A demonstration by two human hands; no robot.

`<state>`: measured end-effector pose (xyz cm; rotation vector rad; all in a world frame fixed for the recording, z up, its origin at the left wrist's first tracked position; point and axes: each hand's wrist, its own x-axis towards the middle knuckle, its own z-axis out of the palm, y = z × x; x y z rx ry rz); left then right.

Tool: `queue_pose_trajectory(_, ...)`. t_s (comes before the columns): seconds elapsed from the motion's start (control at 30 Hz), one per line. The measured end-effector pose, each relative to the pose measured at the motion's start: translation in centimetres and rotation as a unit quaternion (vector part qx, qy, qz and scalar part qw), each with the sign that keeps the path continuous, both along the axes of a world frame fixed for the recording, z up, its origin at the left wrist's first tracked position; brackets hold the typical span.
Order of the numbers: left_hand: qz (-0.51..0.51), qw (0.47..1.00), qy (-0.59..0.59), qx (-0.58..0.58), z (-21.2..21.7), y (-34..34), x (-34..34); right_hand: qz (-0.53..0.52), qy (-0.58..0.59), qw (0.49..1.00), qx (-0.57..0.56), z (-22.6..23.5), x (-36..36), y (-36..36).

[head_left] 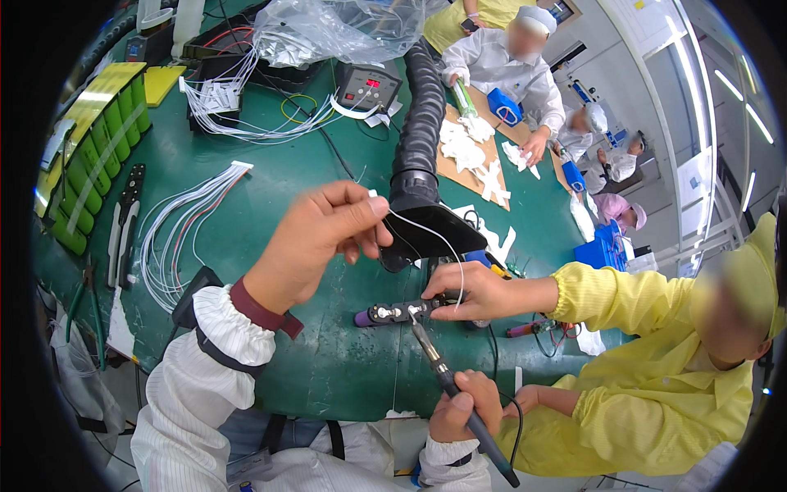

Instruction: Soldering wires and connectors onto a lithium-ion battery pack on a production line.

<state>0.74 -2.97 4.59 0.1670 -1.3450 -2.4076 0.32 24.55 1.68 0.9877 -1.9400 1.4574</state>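
Observation:
My left hand (324,238) is raised over the green table (344,361) and pinches the end of a thin white wire (438,239) that arcs down to a small dark fixture (402,312). My right hand (463,407) grips a black soldering iron (447,385) whose tip points up at that fixture. A co-worker in a yellow coat reaches in from the right; that person's hand (467,291) rests on the fixture.
A black ribbed fume hose (420,123) ends in a flat hood (426,234) behind my left hand. White wire bundles (184,221), pliers (123,225), green bins (98,156), a soldering station (367,84) and plastic bags lie around. Other workers sit at the far right.

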Motion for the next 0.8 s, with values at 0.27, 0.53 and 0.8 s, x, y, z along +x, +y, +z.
queue_pose_trajectory(0.27,0.038,0.999,0.021,0.022,-0.1,0.1,-0.3,-0.002,0.032,0.985,-0.168,0.1,-0.2,2.4)
queue_pose_trajectory(0.53,0.119,0.983,0.026,0.134,1.6,4.4,4.5,0.081,-0.007,0.985,-0.154,0.2,2.2,4.3)
queue_pose_trajectory(0.8,0.177,0.953,0.091,0.227,-0.6,8.7,11.4,0.003,0.057,0.998,-0.041,1.2,0.4,5.3)
